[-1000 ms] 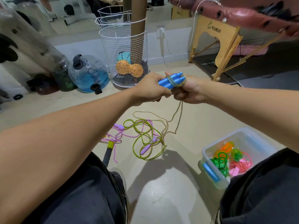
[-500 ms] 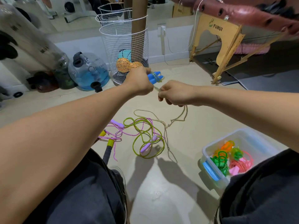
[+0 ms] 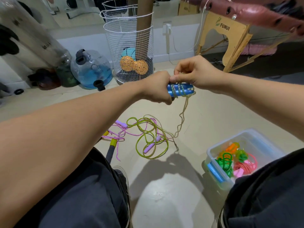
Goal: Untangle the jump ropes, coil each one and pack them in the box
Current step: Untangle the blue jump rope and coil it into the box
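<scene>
Handles (image 3: 180,90), blue, lie level, long axis left-right, between both hands above the floor. Left hand (image 3: 158,87) closed on their left end; right hand (image 3: 195,73) pinches the olive cord (image 3: 182,119) over the right end, slack trailing down to floor tangle (image 3: 148,137). Box (image 3: 213,149) nearer right hand

Bare forearms with no sleeves showing, dark grey trousers (image 3: 85,195) on both legs, shoe (image 3: 122,175) edge visible.
</scene>
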